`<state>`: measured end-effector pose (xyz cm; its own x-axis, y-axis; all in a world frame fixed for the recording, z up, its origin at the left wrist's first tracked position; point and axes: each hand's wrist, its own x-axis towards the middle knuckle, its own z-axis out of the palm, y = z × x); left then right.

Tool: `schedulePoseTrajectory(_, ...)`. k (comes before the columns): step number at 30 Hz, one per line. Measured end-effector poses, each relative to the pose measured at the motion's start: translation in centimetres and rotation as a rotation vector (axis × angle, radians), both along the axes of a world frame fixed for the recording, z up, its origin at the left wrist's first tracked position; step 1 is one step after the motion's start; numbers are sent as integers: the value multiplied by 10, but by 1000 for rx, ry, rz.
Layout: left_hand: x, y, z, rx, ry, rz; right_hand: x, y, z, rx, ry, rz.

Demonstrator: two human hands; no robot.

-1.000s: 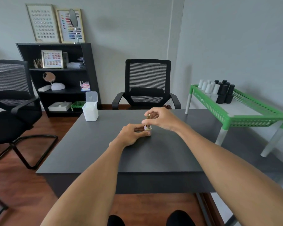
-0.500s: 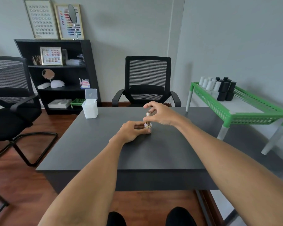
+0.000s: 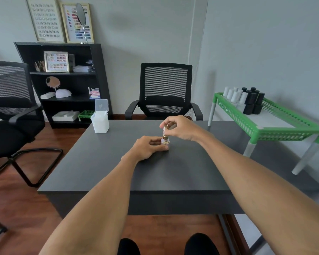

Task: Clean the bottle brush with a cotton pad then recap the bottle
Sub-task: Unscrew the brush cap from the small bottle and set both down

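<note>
Now the cap sits lower than it did a second ago: then the right hand held it raised clear of the bottle's neck, and here it has come down so the cap stands upright on the bottle. I judge that the brush stem has gone back inside and the recapping is under way, with only the tightening twist left, though at this range I cannot tell whether the threads have already caught.

The desk (image 3: 182,168) is a broad, matte, dark-grey slab with square edges, and its top looks smooth and flat. Beside it on the right stands a green plastic rack (image 3: 276,129) with lattice sides, holding white and black bottles. At the far left corner of the desk sits a white, frosted plastic box (image 3: 100,122) with its hinged lid flipped up.

The left hand (image 3: 147,147) rests on the desk near its middle, fingers curled around the base of the bottle (image 3: 165,142), steadying it. The right hand (image 3: 180,128) pinches the cap (image 3: 165,131) from above between thumb and fingertips.

The bottle is small, squat and pale, probably glass with a gold mark on its front. The cap is a slim, tall cylinder with a shiny gold finish. No cotton pad shows on the desk.
</note>
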<state>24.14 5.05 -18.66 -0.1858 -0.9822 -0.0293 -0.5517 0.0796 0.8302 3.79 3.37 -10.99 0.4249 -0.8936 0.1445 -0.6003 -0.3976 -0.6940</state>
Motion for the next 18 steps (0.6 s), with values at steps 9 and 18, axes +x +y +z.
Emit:
schedulePoseTrajectory(9, 0, 1, 1, 6, 4, 5, -1, -3, 4, -13, 44, 9)
schedulePoseTrajectory(18, 0, 0, 1, 14, -5, 19, -1, -6, 11, -4, 107, 12)
